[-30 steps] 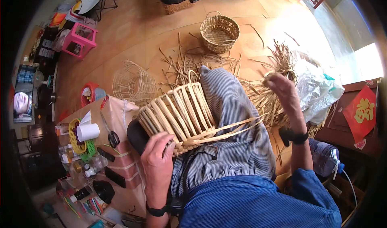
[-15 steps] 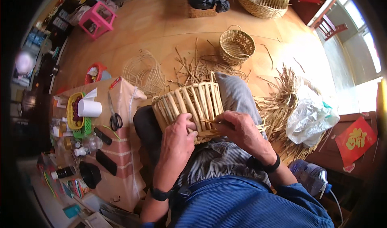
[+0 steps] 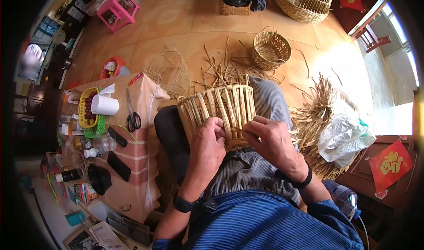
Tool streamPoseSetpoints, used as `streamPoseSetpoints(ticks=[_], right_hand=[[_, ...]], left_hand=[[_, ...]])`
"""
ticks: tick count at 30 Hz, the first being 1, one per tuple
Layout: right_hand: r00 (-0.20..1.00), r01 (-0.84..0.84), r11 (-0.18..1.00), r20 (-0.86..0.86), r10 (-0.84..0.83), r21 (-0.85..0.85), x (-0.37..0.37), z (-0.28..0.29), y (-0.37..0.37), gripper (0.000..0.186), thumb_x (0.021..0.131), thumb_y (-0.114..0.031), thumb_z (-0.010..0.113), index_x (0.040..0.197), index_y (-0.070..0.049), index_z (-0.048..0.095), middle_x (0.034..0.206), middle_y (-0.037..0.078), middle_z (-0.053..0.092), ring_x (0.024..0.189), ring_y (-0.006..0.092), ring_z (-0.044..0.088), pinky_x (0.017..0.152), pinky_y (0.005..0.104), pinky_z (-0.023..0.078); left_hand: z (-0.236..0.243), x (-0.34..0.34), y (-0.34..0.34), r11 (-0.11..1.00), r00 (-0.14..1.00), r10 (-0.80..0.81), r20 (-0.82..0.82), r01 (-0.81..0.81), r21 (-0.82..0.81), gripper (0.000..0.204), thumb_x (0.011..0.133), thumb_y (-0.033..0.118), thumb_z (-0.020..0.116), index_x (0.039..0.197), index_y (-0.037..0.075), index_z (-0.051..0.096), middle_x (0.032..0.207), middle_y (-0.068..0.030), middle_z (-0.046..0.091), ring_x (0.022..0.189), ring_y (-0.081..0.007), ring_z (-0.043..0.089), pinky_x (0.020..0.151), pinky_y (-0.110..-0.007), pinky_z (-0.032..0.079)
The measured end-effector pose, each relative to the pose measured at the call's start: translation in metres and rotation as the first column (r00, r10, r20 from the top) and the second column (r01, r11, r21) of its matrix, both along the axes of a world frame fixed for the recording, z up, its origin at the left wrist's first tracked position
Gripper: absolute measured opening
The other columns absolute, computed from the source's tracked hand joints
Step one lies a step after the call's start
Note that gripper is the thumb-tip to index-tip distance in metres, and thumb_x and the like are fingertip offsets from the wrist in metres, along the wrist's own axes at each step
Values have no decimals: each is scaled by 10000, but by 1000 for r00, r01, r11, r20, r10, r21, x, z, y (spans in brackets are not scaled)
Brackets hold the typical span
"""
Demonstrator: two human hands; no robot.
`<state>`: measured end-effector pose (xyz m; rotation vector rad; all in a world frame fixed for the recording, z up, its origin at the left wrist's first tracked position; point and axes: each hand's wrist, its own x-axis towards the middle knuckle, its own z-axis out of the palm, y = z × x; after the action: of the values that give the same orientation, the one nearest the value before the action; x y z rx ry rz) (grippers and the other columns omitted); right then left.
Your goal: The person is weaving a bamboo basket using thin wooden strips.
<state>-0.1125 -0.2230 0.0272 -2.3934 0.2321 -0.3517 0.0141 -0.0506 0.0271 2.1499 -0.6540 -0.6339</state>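
A partly woven straw basket [image 3: 218, 103] rests tilted across my lap, its pale upright stakes spread toward my knees. My left hand [image 3: 207, 146] is closed at its near side, fingers curled against the stakes. Just to the right, my right hand [image 3: 274, 140] pinches a straw strand [image 3: 237, 129] that runs across the stakes between the two hands. The fingertips of the left hand are partly hidden behind its knuckles. More loose strand ends stick out beyond the right wrist.
Left stands a cloth-covered table [image 3: 137, 157] with scissors [image 3: 134, 119], a paper roll [image 3: 105, 104] and bottles. Ahead on the floor lie loose stalks [image 3: 225, 68], a wire frame [image 3: 167, 71] and a finished basket [image 3: 271, 50]. Right are a straw bundle [image 3: 320, 102] and plastic bag [image 3: 340, 135].
The view has shifted, so the scene sits slightly right and lower. My right hand stays pinched on the strand, now nearer the stakes; the left hand keeps its place on the basket.
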Motion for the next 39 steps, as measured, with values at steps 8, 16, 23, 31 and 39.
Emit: streamPoseSetpoints(ticks=[8, 16, 23, 31, 39], right_hand=[[997, -18, 999, 72, 15, 40, 13, -14, 15, 141, 965, -198, 781, 1015, -85, 713, 873, 93, 685, 763, 355, 732, 644, 462, 592], [990, -48, 956, -112, 83, 288, 16, -12, 10, 161, 994, -181, 731, 1061, -47, 788, 811, 187, 743, 733, 375, 753, 657, 443, 594], [974, 169, 844, -219, -63, 508, 11, -11, 28, 177, 996, -188, 755, 1087, -39, 785, 790, 197, 736, 663, 335, 745, 632, 421, 582], [996, 81, 954, 16, -89, 289, 5, -31, 35, 151, 1009, -221, 754, 1042, -74, 745, 865, 175, 769, 784, 397, 761, 675, 463, 603], [996, 64, 979, 48, -74, 195, 1, -25, 30, 169, 954, -211, 780, 1040, -75, 728, 942, 126, 716, 816, 372, 738, 686, 476, 591]], left_hand=[[-17, 4, 1, 1000, 997, -19, 72, 20, -5, 299, 912, -137, 716, 1182, -29, 649, 966, -122, 765, 875, -204, 762, 787, -337, 576], [-3, 3, 1, 999, 999, -44, 23, 44, 16, 324, 914, -129, 705, 1208, -17, 626, 979, -141, 749, 839, -241, 740, 806, -374, 579], [-1, -2, 8, 985, 949, -148, 280, 168, -48, 396, 906, -116, 749, 1259, -11, 606, 1033, -177, 712, 852, -299, 710, 816, -431, 575], [8, 14, 11, 943, 894, -324, 309, 331, 30, 410, 908, -77, 782, 1271, -9, 604, 1091, -208, 715, 977, -394, 725, 858, -465, 577], [6, 19, 10, 951, 928, -308, 212, 307, 36, 388, 890, -64, 821, 1238, -14, 657, 1000, -149, 768, 812, -242, 730, 780, -376, 595]])
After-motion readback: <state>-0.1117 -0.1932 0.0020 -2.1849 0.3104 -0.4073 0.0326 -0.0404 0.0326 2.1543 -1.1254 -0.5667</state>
